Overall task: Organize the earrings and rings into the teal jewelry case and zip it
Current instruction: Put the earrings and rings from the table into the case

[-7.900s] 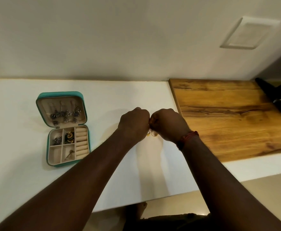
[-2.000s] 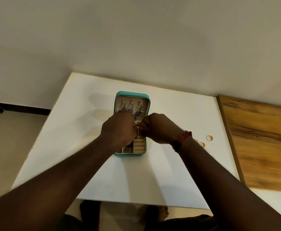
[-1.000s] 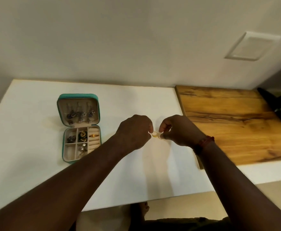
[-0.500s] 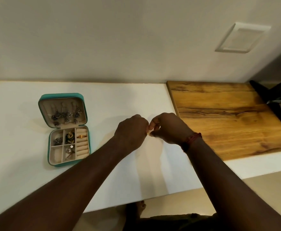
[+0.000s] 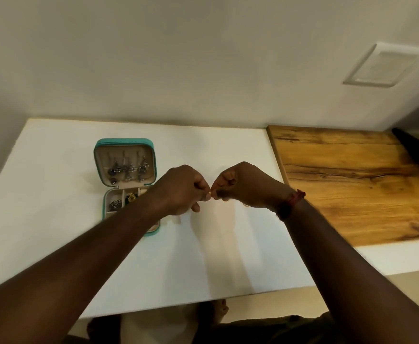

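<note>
Both hands meet above the white table (image 5: 54,184), just right of the open teal jewelry case (image 5: 124,145). The left hand (image 5: 181,188) is curled into a loose fist, thumb and forefinger pressed together at their tips. The right hand (image 5: 243,186) mirrors it, fingers folded in and its thumb and forefinger pinched toward the left hand's. Between the two pinches sits a tiny gold piece (image 5: 210,193), too small to tell whether it is a ring or an earring; both hands appear to grip it, held clear of the table. A red thread band (image 5: 291,202) circles the right wrist.

The case lies flat with its lid folded back, away from the person. Dangling silver earrings (image 5: 127,168) hang in a row inside the lid. In the tray half nearer the person, a dark silver cluster (image 5: 115,204) and a gold and green piece (image 5: 132,197) sit in separate compartments; the left forearm hides the tray's right side. Well to the right of the case, a wooden board (image 5: 352,182) lies against the table's edge.
</note>
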